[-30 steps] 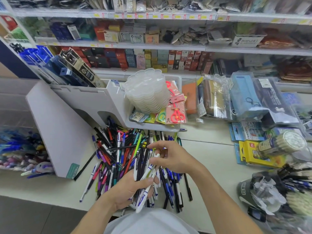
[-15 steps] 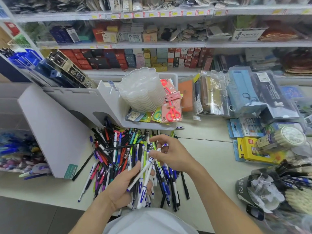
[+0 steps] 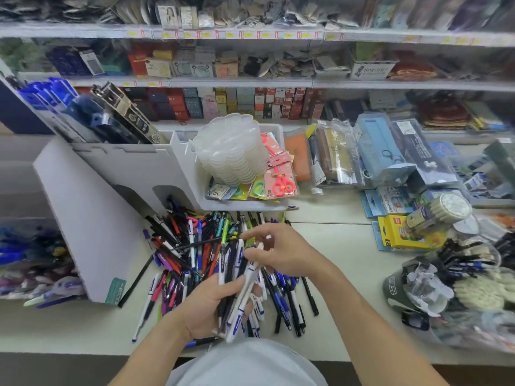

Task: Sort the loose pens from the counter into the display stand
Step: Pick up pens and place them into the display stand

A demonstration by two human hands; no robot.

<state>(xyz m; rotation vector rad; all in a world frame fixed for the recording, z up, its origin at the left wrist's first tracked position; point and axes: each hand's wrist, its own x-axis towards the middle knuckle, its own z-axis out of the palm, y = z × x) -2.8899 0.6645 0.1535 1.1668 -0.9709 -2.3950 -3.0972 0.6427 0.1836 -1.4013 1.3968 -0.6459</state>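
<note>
A heap of loose pens (image 3: 192, 246) in black, red, blue and white lies on the pale counter (image 3: 334, 246). My left hand (image 3: 207, 305) grips a bundle of white pens with blue caps (image 3: 239, 307) above the heap's near edge. My right hand (image 3: 281, 250) pinches the top end of a white pen (image 3: 255, 263) in that bundle. The white display stand (image 3: 117, 196) rises to the left of the heap, with boxed pens in its upper slots and two arched openings at its base.
A white tray (image 3: 242, 206) with clear lids and scissors packs sits just behind the heap. Pencil cases, a yellow box (image 3: 401, 238) and a bagged cup of pens (image 3: 434, 291) crowd the right. Bagged pens lie at far left. Shelves of boxed goods run behind.
My right hand has moved from the heap toward the bundle, bringing a white pen against it. My left hand has kept its hold on the bundle, which has grown.
</note>
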